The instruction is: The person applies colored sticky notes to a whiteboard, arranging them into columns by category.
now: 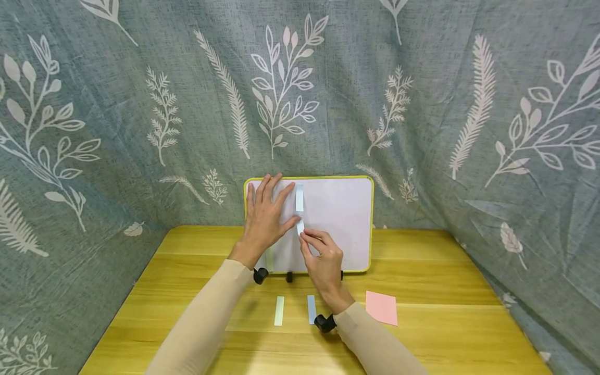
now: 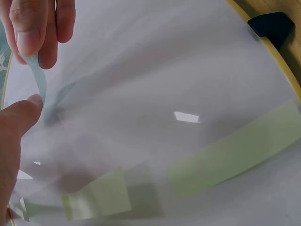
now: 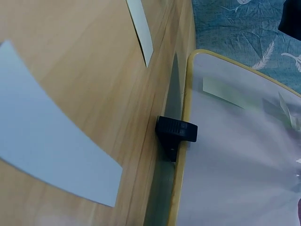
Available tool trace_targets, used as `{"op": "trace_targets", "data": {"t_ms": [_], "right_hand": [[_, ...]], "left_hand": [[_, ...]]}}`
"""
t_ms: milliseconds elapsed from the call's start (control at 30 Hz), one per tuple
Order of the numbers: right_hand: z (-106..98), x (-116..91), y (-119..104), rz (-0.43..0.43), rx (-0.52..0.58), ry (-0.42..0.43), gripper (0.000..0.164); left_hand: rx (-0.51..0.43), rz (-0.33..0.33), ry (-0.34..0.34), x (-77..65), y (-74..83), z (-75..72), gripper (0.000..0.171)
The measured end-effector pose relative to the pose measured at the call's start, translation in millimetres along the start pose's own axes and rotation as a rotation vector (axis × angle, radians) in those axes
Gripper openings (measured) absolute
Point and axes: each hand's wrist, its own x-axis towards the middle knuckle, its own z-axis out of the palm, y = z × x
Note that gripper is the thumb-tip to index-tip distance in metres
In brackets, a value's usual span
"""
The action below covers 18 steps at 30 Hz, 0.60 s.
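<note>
My left hand (image 1: 264, 219) lies spread against the left part of a yellow-framed whiteboard (image 1: 347, 224), fingers reaching to its top edge. Its thumb touches the upper end of a light blue paper strip (image 1: 300, 226). The lower end is pinched between thumb and fingers of my right hand (image 1: 323, 255). In the left wrist view the blue strip (image 2: 39, 80) bows between the left thumb and the right fingertips, standing off the board. Directly above it, another light blue strip (image 1: 299, 198) is stuck upright on the board. Green strips (image 2: 235, 150) line the board's left side, partly hidden by my left hand in the head view.
On the wooden table (image 1: 422, 271) lie a pale green strip (image 1: 278, 311), a blue strip (image 1: 311, 309) and a pink square sticky note (image 1: 382, 308). Black feet (image 1: 289, 277) hold the board's lower edge. Patterned cloth (image 1: 328, 104) hangs behind and at both sides.
</note>
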Motion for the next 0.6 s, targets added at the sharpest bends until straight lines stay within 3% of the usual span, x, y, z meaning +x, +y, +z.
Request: {"op": "trace_targets", "data": {"t_ms": [600], "right_hand": [[5.0,-0.3,0.4,0.054,0.002,-0.022,0.012]], "left_hand": [[0.034,-0.019,-0.008,0.7,1.8,3.8,0.098]]}}
